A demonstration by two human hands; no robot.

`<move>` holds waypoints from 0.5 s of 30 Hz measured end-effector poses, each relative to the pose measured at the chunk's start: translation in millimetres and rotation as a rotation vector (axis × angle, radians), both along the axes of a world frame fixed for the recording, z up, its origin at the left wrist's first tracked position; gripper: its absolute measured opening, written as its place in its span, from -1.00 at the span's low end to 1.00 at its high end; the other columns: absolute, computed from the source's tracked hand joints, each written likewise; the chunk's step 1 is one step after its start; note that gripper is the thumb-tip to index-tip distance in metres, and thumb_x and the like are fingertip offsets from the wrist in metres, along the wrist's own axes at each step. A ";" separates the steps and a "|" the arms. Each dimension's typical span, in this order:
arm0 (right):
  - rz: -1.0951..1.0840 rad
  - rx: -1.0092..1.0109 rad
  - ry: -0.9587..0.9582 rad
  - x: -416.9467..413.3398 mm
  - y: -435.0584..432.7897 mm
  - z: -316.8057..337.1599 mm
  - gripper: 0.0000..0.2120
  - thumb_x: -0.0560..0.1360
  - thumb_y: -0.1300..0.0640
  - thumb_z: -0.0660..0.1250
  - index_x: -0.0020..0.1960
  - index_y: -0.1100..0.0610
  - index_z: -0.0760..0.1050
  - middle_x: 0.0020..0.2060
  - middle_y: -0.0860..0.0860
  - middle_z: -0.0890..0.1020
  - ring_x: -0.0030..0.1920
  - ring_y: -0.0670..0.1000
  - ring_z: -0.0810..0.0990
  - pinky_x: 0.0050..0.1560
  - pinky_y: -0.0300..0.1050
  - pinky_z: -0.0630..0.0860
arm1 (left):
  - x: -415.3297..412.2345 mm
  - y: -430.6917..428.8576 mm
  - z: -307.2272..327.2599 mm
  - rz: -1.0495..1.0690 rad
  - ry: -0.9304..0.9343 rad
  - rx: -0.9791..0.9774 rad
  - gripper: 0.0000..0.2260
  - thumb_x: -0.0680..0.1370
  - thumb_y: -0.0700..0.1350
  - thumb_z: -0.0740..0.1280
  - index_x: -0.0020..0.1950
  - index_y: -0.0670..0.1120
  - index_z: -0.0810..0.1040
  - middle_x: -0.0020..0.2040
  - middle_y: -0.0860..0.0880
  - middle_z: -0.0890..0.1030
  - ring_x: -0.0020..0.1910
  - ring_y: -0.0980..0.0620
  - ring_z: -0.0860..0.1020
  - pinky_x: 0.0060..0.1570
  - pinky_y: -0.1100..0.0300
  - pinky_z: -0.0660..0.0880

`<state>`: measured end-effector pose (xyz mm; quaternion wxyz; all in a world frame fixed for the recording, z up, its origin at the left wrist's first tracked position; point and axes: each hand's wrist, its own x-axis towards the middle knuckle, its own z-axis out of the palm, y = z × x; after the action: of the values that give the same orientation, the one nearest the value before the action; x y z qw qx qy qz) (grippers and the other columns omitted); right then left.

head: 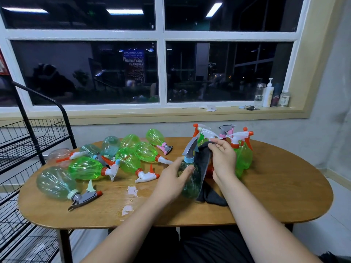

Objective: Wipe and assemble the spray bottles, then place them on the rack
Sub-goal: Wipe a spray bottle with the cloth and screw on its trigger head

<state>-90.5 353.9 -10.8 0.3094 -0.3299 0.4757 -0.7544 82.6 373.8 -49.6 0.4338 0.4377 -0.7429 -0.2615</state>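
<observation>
My left hand (173,179) grips a clear teal spray bottle (190,184) standing upright at the table's middle; its head is grey with a blue collar. My right hand (222,158) holds a dark grey cloth (204,164) against the bottle's right side, and the cloth's lower end trails onto the table. Several green and clear spray bottles (131,160) lie on their sides to the left. A few assembled green bottles (244,156) stand upright behind my right hand.
A black wire rack (32,141) with several shelves stands left of the wooden oval table (275,196). Small wet patches (132,190) shine on the table near the front. Bottles and small items sit on the window sill (269,95) at the back right.
</observation>
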 end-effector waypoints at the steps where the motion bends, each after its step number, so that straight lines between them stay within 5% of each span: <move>1: 0.002 0.006 -0.008 -1.4 -1.5 -0.5 -0.84 0.58 0.36 0.43 0.09 0.16 0.66 -0.07 0.06 0.77 0.02 0.07 0.75 -0.05 -0.17 0.65 | 0.0 0.6 0.4 -0.004 -0.002 0.002 -0.81 0.71 0.13 0.29 0.32 0.23 0.52 -0.21 0.42 0.59 -0.23 0.37 0.53 -0.29 0.46 0.35; 5: -0.004 -0.043 0.016 -6.0 -0.7 0.8 -0.82 0.61 0.36 0.40 0.12 0.14 0.64 -0.03 0.04 0.77 0.08 0.07 0.75 -0.02 -0.19 0.63 | 0.3 1.8 2.7 -0.016 0.004 0.019 -0.81 0.71 0.14 0.29 0.33 0.27 0.51 -0.07 0.34 0.65 -0.07 0.38 0.59 -0.22 0.46 0.42; 10: 0.115 -0.153 0.224 0.7 7.3 12.2 -0.80 0.65 0.31 0.37 0.18 0.08 0.64 0.05 0.01 0.77 0.11 0.00 0.74 0.12 -0.10 0.67 | 0.0 3.6 4.3 -0.041 0.013 0.034 -0.80 0.72 0.12 0.27 0.34 0.23 0.52 -0.11 0.33 0.63 -0.11 0.36 0.57 -0.21 0.48 0.41; 15: 0.281 -0.145 0.169 8.3 14.5 9.8 -0.76 0.70 0.33 0.27 0.29 0.17 0.60 0.10 0.05 0.75 0.15 0.00 0.73 0.11 -0.19 0.64 | 0.3 3.4 5.3 -0.055 0.011 0.049 -0.80 0.72 0.14 0.26 0.35 0.28 0.50 0.02 0.29 0.67 0.01 0.30 0.60 -0.12 0.39 0.44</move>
<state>-82.2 368.4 -1.0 0.3463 -0.4767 0.3935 -0.7057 82.9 377.2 -44.3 0.4195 0.4260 -0.7458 -0.2938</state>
